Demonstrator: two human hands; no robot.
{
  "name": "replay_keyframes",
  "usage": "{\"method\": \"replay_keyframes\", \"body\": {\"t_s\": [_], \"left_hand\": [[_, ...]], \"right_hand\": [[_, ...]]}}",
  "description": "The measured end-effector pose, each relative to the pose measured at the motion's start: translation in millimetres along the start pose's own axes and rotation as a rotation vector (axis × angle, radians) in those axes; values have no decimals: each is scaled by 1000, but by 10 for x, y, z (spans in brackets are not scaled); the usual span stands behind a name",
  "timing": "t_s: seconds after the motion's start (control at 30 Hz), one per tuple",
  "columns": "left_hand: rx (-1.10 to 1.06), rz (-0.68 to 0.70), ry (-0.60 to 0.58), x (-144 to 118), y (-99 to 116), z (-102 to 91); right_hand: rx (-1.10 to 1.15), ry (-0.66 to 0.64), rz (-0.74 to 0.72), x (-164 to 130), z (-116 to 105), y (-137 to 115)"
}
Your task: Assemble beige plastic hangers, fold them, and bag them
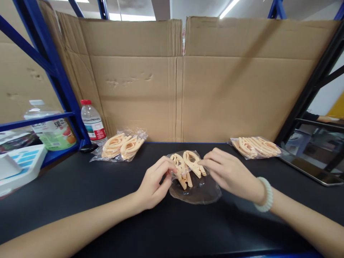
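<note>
A clear plastic bag (205, 195) lies on the black tabletop in front of me. Inside or partly inside it are beige looped pieces with paired prongs, one group on the left (178, 165) and one on the right (191, 161); they look like large clips. My left hand (157, 184) pinches the bag at its left edge, beside the left clips. My right hand (228, 173), wearing a pale beaded bracelet (267, 195), has its fingertips closed at the bag's right edge, against the right clips. Its exact grip is partly hidden.
Bagged beige clips lie at the back left (122, 146) and back right (256, 147). A red-capped water bottle (92, 122) stands near the blue frame (53, 64). Cardboard (139, 89) walls the back. A dark flat panel (311, 170) lies right; a white-and-blue tray (27, 161) sits left.
</note>
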State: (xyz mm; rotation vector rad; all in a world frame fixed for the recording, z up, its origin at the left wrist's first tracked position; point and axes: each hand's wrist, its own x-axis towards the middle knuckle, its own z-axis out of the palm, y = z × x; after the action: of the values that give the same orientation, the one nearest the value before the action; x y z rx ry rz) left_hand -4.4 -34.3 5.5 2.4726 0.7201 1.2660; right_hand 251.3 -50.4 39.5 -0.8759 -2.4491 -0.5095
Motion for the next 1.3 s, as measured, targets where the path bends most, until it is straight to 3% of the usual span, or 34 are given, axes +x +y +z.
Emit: {"method": "replay_keyframes", "body": {"t_s": [0.13, 0.23, 0.33, 0.5, 0.7, 0.83, 0.93, 1.13, 1.3], "left_hand": [[23, 71, -160, 10, 23, -122], [91, 114, -279, -5, 56, -110], [155, 128, -332, -17, 55, -45], [153, 42, -223, -6, -6, 11], [-27, -35, -140, -4, -54, -9], [-100, -213, -6, -4, -62, -5], [-184, -366, 62, 12, -60, 13], [-441, -597, 70, 21, -103, 80], [-353, -635, 2, 12, -158, 104]], "right_hand": [[383, -118, 51, -125, -90, 342], [502, -275, 48, -208, -100, 464], [553, -315, 38, -241, -51, 482], [599, -248, 65, -243, 60, 499], [831, -169, 206, -235, 83, 535], [1085, -134, 380, -229, 150, 475], [1157, -75, 508, -217, 213, 413], [1201, -2, 705, -199, 312, 330], [1205, 2, 786, -227, 428, 317]]}}
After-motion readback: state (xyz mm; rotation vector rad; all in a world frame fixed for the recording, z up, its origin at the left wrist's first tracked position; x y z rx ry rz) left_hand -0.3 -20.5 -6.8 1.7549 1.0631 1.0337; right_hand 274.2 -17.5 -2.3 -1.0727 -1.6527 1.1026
